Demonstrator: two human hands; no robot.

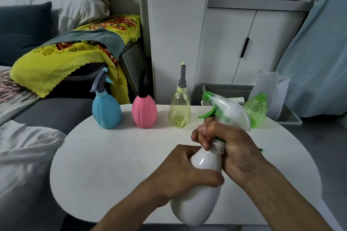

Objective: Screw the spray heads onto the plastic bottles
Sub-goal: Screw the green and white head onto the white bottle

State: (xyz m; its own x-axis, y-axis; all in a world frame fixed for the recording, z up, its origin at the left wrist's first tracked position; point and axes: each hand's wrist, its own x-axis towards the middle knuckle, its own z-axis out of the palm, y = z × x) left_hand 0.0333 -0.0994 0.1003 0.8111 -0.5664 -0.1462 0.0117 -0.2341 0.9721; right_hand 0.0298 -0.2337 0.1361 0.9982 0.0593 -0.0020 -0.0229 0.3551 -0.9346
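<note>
Cross-threading was the likely fault: left hand [185, 172] gripped the white bottle [199, 189] above the table [105, 155], right hand [225, 144] clasped the tilted spray head [227, 110] at its collar.

A home living room: grey sofa [47, 110] with cushions, white cupboard [244, 43], round table [112, 155].

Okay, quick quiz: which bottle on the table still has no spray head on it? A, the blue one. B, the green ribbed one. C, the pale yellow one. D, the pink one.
B: the green ribbed bottle at the table's far right shows a bare open neck, with no spray head on it.
</note>
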